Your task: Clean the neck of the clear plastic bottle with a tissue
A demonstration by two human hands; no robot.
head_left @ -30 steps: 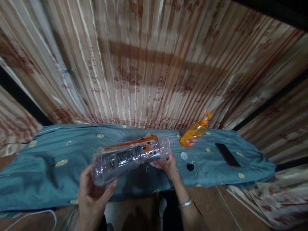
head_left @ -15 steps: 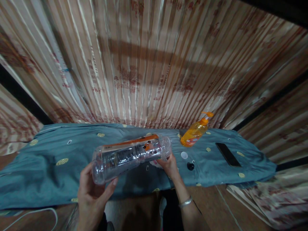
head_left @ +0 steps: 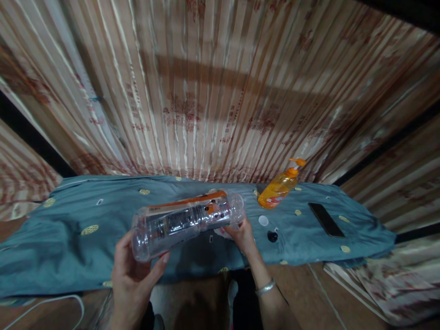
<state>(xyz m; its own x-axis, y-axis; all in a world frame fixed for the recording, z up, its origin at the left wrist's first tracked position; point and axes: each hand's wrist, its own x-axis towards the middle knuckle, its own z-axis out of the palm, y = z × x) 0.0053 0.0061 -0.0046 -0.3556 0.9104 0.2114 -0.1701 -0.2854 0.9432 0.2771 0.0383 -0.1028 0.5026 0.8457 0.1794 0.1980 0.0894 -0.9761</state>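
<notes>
Held crosswise between left grip (head_left: 130,280) and right grip (head_left: 244,236), apparently raised above the blue-green cloth (head_left: 113,215): a clear bottle (head_left: 185,224) with orange-and-white printing. At the left grip, a wide cup around the broad near end, thumb along the lower edge, fingers curled round the end; probably spread so far because of the bottle's girth. At the right grip, a smaller curl about the far end, thumb below, other fingers mostly hidden; cannot tell how firmly pressed. One hold at each end, likely for sharing the weight and steadying the length, with the middle left uncovered.

Just below the right grip, a pale scrap (head_left: 222,233), partly hidden; cannot tell whether touched. Right of that grip, near, lying flat and apart from each other: a white disc (head_left: 263,221) and a small black object (head_left: 272,236). Beyond them, toward the curtain (head_left: 192,151), an orange pump bottle (head_left: 278,190), standing on its base, perhaps against spilling. Farthest right, well apart from the right grip, a phone (head_left: 326,220), flat, probably for stability on soft cloth.
</notes>
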